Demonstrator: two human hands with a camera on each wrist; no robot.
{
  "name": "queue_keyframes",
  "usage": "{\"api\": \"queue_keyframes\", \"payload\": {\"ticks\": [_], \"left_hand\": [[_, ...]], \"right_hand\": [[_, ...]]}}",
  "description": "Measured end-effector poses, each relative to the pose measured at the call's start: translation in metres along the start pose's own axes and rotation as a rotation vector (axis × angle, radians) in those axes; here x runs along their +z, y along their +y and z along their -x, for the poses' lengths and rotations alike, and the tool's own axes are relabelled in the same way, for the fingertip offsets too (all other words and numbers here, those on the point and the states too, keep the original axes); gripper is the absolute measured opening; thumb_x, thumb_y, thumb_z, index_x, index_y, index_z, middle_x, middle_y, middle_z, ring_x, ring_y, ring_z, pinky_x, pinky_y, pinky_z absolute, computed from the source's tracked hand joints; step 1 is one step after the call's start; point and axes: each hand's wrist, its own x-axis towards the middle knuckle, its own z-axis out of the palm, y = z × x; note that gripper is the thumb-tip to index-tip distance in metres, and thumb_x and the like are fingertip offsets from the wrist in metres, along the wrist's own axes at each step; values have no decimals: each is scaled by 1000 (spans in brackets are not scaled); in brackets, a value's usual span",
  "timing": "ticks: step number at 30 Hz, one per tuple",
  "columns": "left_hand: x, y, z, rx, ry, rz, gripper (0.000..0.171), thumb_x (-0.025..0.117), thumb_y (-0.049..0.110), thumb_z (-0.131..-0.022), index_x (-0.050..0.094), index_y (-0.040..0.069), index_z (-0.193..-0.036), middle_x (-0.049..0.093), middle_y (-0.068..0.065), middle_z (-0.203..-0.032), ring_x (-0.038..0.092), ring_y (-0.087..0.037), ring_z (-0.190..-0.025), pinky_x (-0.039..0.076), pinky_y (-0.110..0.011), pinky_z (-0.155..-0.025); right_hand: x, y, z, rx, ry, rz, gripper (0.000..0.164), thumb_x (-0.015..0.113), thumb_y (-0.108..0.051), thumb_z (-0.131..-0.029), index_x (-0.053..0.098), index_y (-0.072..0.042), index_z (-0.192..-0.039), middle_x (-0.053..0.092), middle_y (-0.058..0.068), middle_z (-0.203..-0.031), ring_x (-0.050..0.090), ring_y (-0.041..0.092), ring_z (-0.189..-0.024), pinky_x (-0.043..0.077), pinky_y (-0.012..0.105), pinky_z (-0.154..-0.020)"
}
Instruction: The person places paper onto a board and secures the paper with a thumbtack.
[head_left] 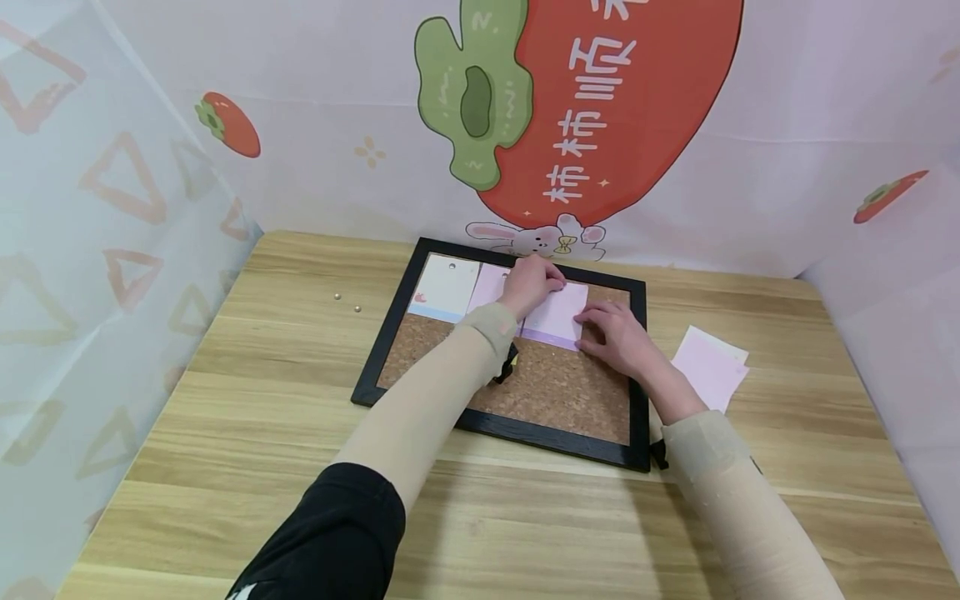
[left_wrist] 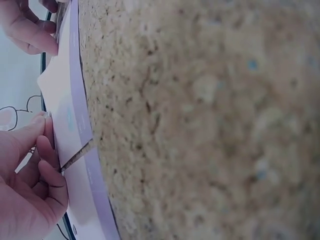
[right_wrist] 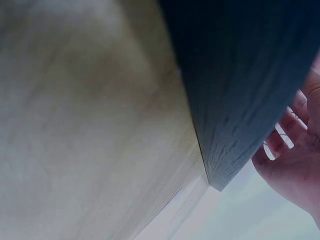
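Observation:
A black-framed corkboard [head_left: 562, 392] lies on the table. At its top left is a white card [head_left: 442, 292] with a pin in it, then a pink card [head_left: 489, 285], also pinned and partly covered by my left arm. Beside them lies a pink card with a purple strip [head_left: 557, 315]. My left hand [head_left: 527, 286] is at that card's top edge; the left wrist view shows its thumb and forefinger pinching a small shiny push pin [left_wrist: 48, 115]. My right hand [head_left: 619, 340] touches the same card's right edge with relaxed, slightly bent fingers.
Two loose push pins [head_left: 357, 309] lie on the wooden table [head_left: 247, 392] left of the board. Several loose cards [head_left: 708, 367] overlap to its right. A printed cloth [head_left: 315, 125] hangs behind the table and along both sides.

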Motion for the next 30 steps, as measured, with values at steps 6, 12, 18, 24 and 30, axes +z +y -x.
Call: {"api": "queue_keyframes", "payload": {"ticks": [6, 12, 18, 24, 30], "left_hand": [[0, 0, 2, -11, -9, 22, 19, 65, 25, -97, 80, 17, -106, 69, 1, -119, 58, -16, -120, 45, -35, -107], [1, -1, 1, -10, -6, 26, 19, 65, 24, -97, 80, 17, -106, 66, -1, -119, 56, -17, -120, 43, -36, -108], [3, 0, 0, -10, 37, 49, 16, 67, 22, -96, 81, 15, -101, 70, -1, -117, 59, -18, -118, 43, -36, -108], [2, 1, 0, -40, 19, 57, 17, 66, 23, -97, 81, 15, -102, 71, -1, -117, 60, -18, -119, 43, -36, -108], [-1, 2, 0, -67, -18, 70, 18, 66, 23, -97, 80, 16, -105, 68, -1, -122, 56, -18, -122, 41, -39, -111]], "right_hand": [[1, 0, 0, 2, 2, 6, 40, 75, -18, -89, 67, 0, -123, 58, 22, -137, 47, 40, -127, 37, 57, -113], [1, 0, -1, 3, -1, 6, 40, 75, -18, -89, 66, 0, -124, 58, 22, -137, 47, 40, -129, 37, 57, -114], [1, 0, 0, 11, -4, 9, 40, 75, -17, -89, 66, 0, -124, 58, 22, -138, 47, 40, -129, 36, 57, -114], [1, 0, -1, 8, -6, 8, 39, 74, -17, -90, 66, 0, -124, 57, 23, -138, 47, 41, -129, 36, 58, -114], [1, 1, -1, -6, 9, 9, 38, 74, -16, -90, 66, 1, -123, 58, 24, -137, 47, 41, -127, 37, 58, -113]]}}
